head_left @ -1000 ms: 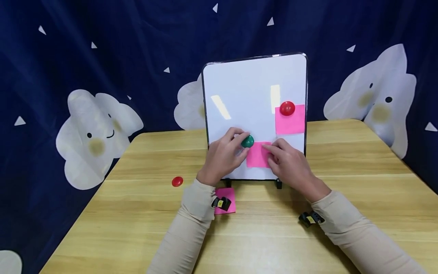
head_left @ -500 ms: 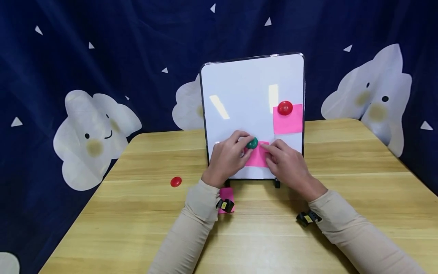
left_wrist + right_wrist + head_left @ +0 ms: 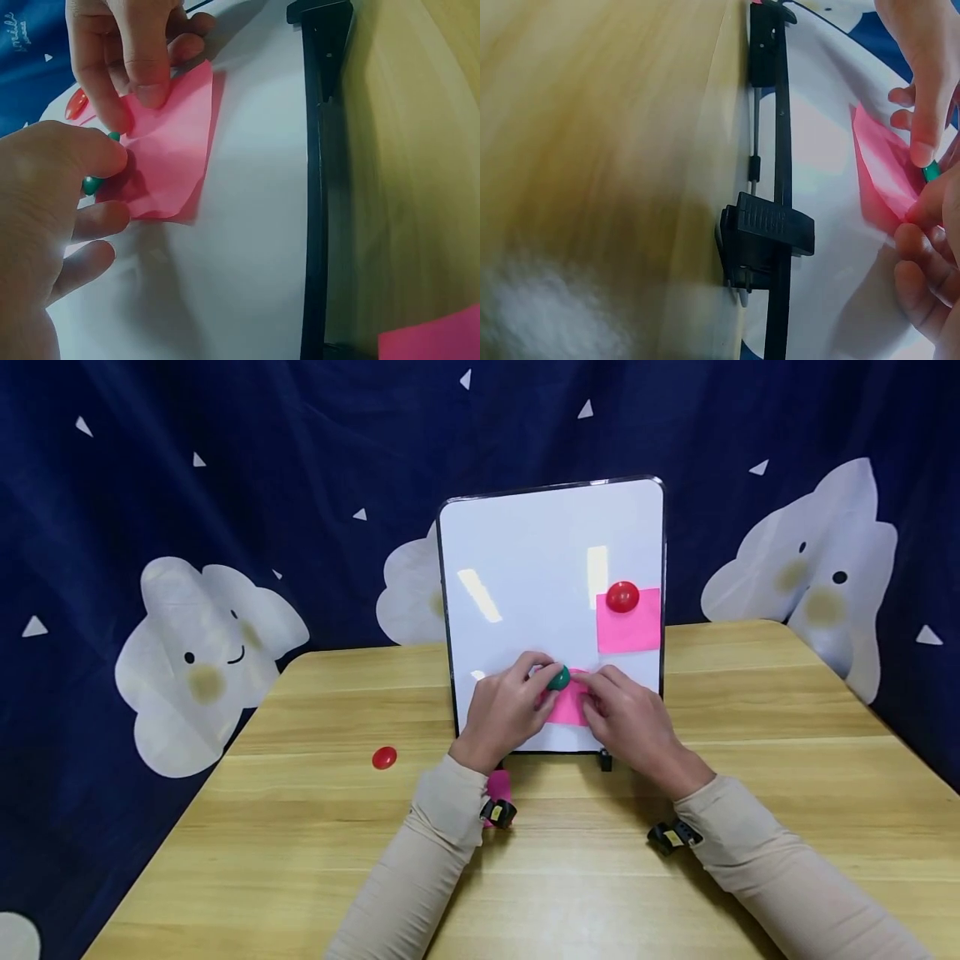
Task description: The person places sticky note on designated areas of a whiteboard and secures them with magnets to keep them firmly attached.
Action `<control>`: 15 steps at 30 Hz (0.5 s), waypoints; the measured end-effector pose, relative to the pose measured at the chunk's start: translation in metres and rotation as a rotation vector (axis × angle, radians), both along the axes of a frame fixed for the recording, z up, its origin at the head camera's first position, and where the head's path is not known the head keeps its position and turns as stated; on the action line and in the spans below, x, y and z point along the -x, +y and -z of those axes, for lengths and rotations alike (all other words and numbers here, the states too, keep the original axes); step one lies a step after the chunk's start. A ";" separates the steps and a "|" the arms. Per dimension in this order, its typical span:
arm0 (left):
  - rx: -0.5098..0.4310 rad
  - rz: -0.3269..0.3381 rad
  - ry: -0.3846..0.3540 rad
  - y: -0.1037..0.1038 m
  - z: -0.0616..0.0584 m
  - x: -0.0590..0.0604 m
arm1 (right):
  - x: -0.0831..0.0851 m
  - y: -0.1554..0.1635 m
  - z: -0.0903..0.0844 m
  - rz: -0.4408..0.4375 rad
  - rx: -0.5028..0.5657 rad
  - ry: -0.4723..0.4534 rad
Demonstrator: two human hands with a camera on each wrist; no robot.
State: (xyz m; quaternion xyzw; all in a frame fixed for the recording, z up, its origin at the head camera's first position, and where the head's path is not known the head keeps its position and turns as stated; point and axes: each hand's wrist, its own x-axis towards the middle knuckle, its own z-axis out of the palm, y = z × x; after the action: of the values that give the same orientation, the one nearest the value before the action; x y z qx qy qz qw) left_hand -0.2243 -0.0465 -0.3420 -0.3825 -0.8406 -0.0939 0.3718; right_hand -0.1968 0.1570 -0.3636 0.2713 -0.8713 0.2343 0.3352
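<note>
Against the whiteboard (image 3: 525, 568), my left hand (image 3: 501, 710) pinches a round green magnet (image 3: 560, 677) between thumb and fingers. The magnet overlaps the top of a pink sticky note (image 3: 567, 706) low on the board. My right hand (image 3: 633, 714) pinches that note near its upper right, index finger at the top edge. In the left wrist view the note (image 3: 169, 157) bows a little off the board along its lower edge, casting a shadow. Most of the green magnet (image 3: 91, 184) is hidden there behind my left thumb.
Higher on the board's right side, a red magnet (image 3: 622, 597) sits on another pink note (image 3: 630, 631). A second red magnet (image 3: 385, 757) lies on the wooden table (image 3: 300, 827) at left. More pink paper (image 3: 499, 785) lies partly under my left wrist. Black clip-like feet (image 3: 769, 229) support the board.
My left hand has moved right with the green magnet, from the note's upper left corner to over its top edge. My right hand stays at the note.
</note>
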 end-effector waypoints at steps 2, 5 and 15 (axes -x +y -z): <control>0.002 -0.003 -0.001 0.000 0.001 0.000 | 0.000 0.000 0.000 -0.001 0.003 0.001; 0.000 -0.006 0.000 0.000 0.002 0.000 | 0.000 0.000 -0.001 0.001 0.005 -0.004; -0.015 -0.007 0.008 0.004 0.004 0.001 | 0.000 0.000 -0.003 0.003 0.010 -0.010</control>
State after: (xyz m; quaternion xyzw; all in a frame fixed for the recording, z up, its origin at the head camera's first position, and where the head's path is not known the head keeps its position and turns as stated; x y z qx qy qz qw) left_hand -0.2250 -0.0422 -0.3464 -0.3772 -0.8397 -0.0973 0.3783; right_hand -0.1968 0.1571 -0.3604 0.2674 -0.8722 0.2394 0.3323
